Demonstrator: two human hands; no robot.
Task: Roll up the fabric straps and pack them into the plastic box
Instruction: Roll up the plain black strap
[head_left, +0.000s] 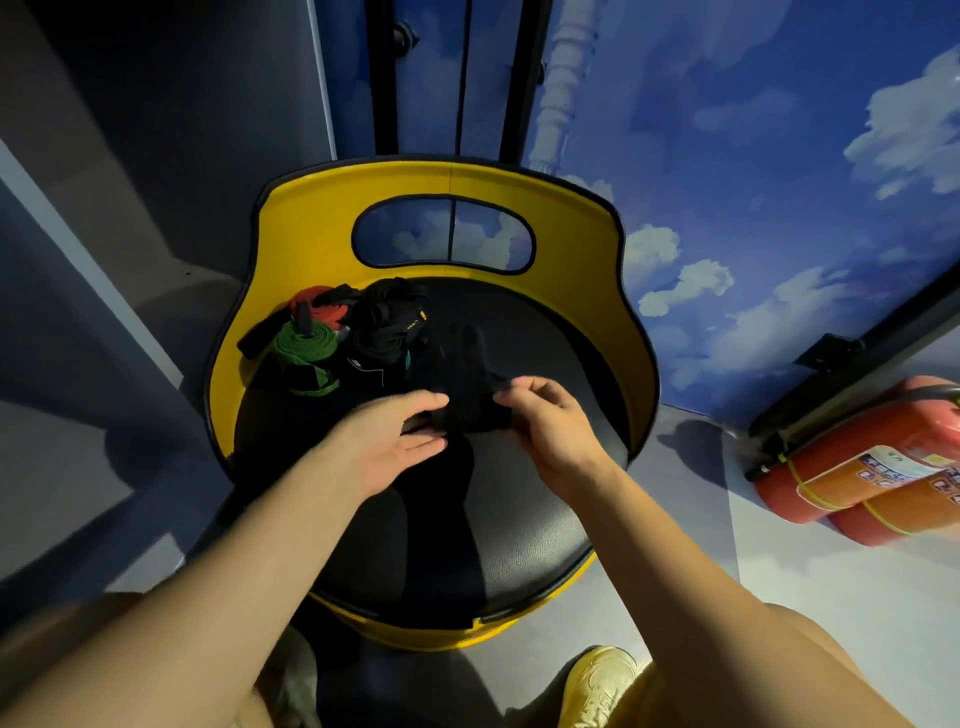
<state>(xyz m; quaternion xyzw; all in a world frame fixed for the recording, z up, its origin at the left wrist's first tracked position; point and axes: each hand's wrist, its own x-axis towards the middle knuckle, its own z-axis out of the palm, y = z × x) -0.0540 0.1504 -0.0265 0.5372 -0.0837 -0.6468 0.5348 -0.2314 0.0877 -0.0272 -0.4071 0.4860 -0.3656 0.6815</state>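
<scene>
1. Two hands are seen from the head view above a round black seat (519, 519) with a yellow backrest (311, 223).
2. A black fabric strap (470, 395) is held between them, near the middle of the seat cushion.
3. The left hand (395, 436) is placed at the strap's left end; the thumb and fingers are closed round the fabric, so this grip is grasping the black fabric strap.
4. The right hand (545, 421) is placed at the strap's right end, with curled fingers pinching the fabric; this grip is likewise grasping the strap.
5. The strap is thus stretched from one grip to the other, and a dark length of it is seen hanging down toward the near edge of the seat.
6. How far the strap is rolled cannot be told, as black lies on black.
7. A heap of other straps is seen at the back left of the seat: a green roll (304, 345), a red strap (319, 306) behind it, and a black bundle (389, 322) just beside them.
8. Two red fire extinguishers (857, 467) are seen on the floor (675, 467), well apart to the right.
</scene>
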